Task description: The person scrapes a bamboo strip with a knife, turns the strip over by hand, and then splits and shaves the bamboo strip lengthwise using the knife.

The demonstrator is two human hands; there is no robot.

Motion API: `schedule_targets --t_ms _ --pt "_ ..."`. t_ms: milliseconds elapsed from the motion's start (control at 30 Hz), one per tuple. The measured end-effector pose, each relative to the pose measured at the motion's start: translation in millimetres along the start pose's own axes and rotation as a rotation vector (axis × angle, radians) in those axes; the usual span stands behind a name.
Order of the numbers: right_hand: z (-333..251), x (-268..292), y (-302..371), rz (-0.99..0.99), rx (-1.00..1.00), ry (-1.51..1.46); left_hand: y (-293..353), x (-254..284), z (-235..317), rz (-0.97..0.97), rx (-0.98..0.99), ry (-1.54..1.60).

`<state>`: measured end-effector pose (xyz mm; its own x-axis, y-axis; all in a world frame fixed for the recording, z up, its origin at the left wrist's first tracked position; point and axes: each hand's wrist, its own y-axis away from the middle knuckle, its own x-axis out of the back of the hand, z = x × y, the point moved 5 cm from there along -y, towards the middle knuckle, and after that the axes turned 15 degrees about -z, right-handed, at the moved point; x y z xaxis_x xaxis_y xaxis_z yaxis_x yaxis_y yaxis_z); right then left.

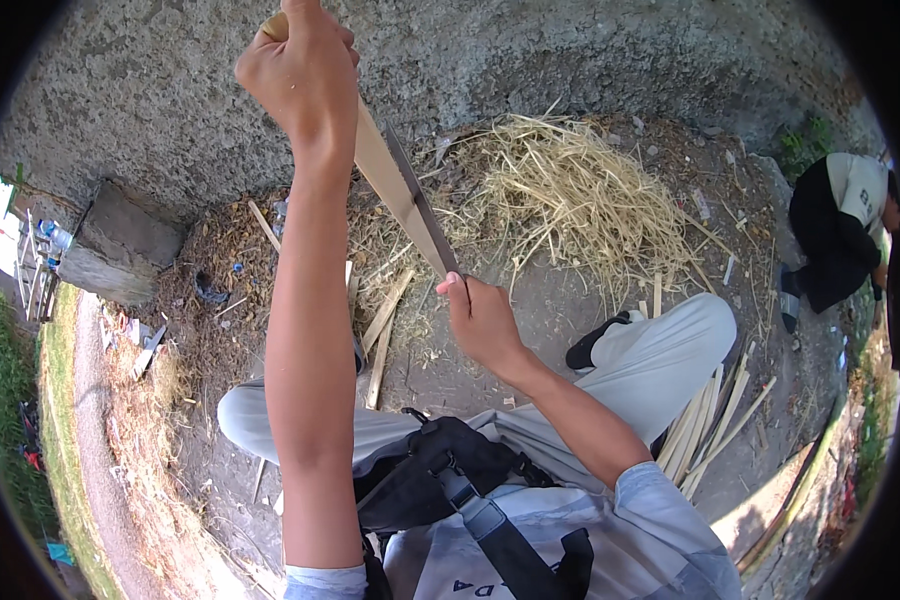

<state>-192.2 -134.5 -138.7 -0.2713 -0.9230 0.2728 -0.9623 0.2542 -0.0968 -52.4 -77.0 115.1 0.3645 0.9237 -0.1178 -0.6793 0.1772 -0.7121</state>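
Observation:
My left hand [305,75] is raised at the top, its arm stretched far forward, the fist closed round a pale bamboo strip [382,165]. The strip slants down to the right between my two hands. A dark, narrow knife blade [417,192] lies along the strip's right side, touching it or very close. My right hand [485,320] is closed at the blade's lower end, its thumb up against the strip. The knife's handle is hidden inside that fist.
A heap of thin pale shavings [595,195] lies ahead, below a rough wall [570,50]. Cut strips [705,425] lie beside my right knee, and more pieces [385,320] in front. A concrete block [120,240] stands left. Another person [840,220] bends over at the far right.

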Motion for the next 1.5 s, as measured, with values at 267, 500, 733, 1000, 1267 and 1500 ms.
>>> schedule_targets --t_ms 267,500,733,1000,1267,1500 --pt "-69.7 26.7 -22.2 -0.065 -0.003 -0.063 8.0 -1.2 3.1 0.007 -0.020 0.026" --pt "19.7 -5.8 -20.9 0.064 -0.010 0.094 12.9 -19.3 16.8 0.033 -0.087 -0.036" --pt "-39.8 27.5 -28.7 -0.096 -0.158 0.068 2.8 -9.0 -2.3 -0.030 -0.104 -0.035" --pt "-41.0 19.8 -28.6 0.051 0.084 -0.146 15.0 -22.1 7.1 -0.166 0.003 0.113" --pt "150.2 -18.9 11.0 -0.180 -0.666 0.004 10.8 -20.1 4.0 -0.219 0.040 0.168" --pt "21.5 7.6 -18.7 -0.038 -0.231 -0.361 18.7 -29.6 1.1 -0.293 0.033 0.231"
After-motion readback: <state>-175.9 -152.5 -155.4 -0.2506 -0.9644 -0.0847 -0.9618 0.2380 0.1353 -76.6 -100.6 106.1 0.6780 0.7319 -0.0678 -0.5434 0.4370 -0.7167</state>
